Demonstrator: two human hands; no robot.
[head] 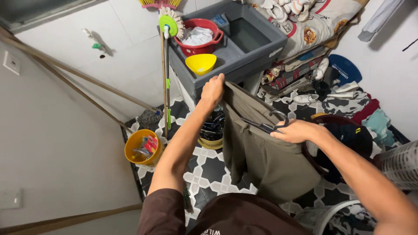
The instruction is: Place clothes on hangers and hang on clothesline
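I hold up a pair of khaki trousers by the waistband. My left hand pinches one end of the waistband, raised in front of the grey sink. My right hand grips the other side of the waistband together with a dark clothes hanger, whose hook curls up beside my fingers. The trouser legs hang down over the patterned floor.
A grey utility sink holds a red bucket of cloth and a yellow bowl. A mop leans on it. A yellow bucket stands on the tiled floor. Clothes and shoes are piled at right, a white laundry basket below.
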